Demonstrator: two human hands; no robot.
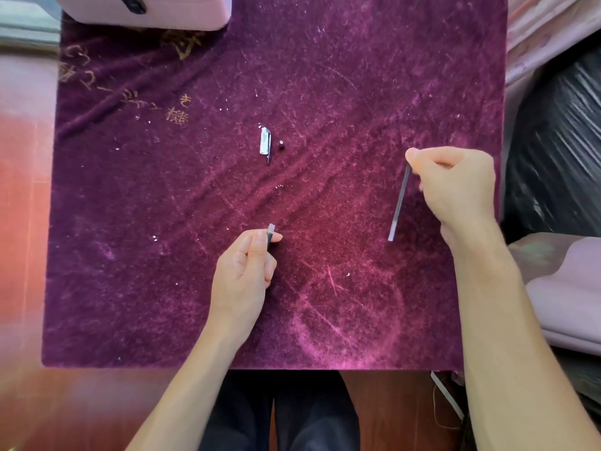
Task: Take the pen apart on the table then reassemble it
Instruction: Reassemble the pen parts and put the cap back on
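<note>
The pen lies in pieces over a purple velvet cloth (pixel 325 92). My left hand (pixel 244 275) grips the dark pen barrel (pixel 270 234), whose threaded silver end sticks out above my thumb. My right hand (pixel 455 187) pinches the top of the thin grey ink refill (pixel 400 203), which hangs slanting down and to the left. The clear pen cap with its clip (pixel 265 144) rests near the middle of the cloth. A small black round piece (pixel 281 145) sits just to the right of the cap.
A pale pink box (pixel 146 11) stands at the cloth's far left corner. Black plastic wrapping (pixel 559 141) and a pale lilac cushion (pixel 566 288) lie off the right edge. My legs (pixel 279 415) show below the near edge.
</note>
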